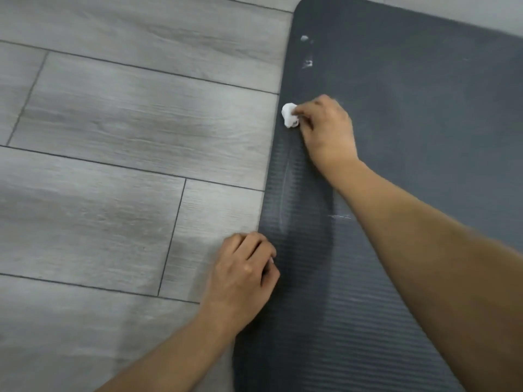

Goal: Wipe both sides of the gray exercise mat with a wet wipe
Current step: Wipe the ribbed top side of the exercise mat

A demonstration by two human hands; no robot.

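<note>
I am pinching the balled wipe [289, 115] in my right hand [325, 128] at the mat's [410, 137] left edge while my left hand [244, 267], curled and grasping nothing, is pinning that edge nearer me, so the wipe risks sliding onto the floor [113, 123] and missing the white marks [307, 63] beyond.

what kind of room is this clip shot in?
Probably an indoor home room or a small workout space; I can't tell which. Clues: gray wood-look plank floor, a dark gray ribbed foam exercise mat laid flat on it, and the right hand rubbing it with a crumpled white wet wipe.
</note>
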